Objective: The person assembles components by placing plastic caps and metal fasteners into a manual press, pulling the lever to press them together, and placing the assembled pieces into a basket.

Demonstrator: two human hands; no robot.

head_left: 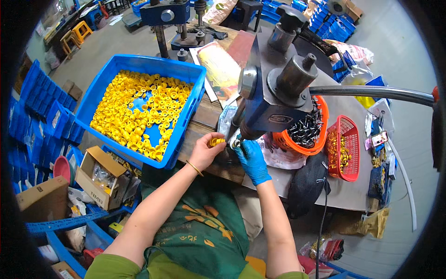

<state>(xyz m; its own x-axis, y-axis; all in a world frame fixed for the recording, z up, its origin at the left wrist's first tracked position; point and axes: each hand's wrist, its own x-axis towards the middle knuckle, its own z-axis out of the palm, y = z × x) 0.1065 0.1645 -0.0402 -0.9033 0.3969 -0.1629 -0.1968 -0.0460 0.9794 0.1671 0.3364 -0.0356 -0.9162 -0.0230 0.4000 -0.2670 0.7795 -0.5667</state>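
Observation:
My left hand, bare with a bangle at the wrist, is closed round a few yellow caps that show between thumb and fingers. In a blue glove, my right hand has its fingertips pinched at a small metal part under the ram of a hand press. Whether the fingers grip that part or only touch it, I cannot tell. A blue tray to the left holds many loose yellow caps, round and hollow.
Right of the press stand an orange basket of black parts and a red basket with small yellow-gold pieces. The press's long lever reaches right. A black bag hangs at the table's front edge. Behind the tray is a second press.

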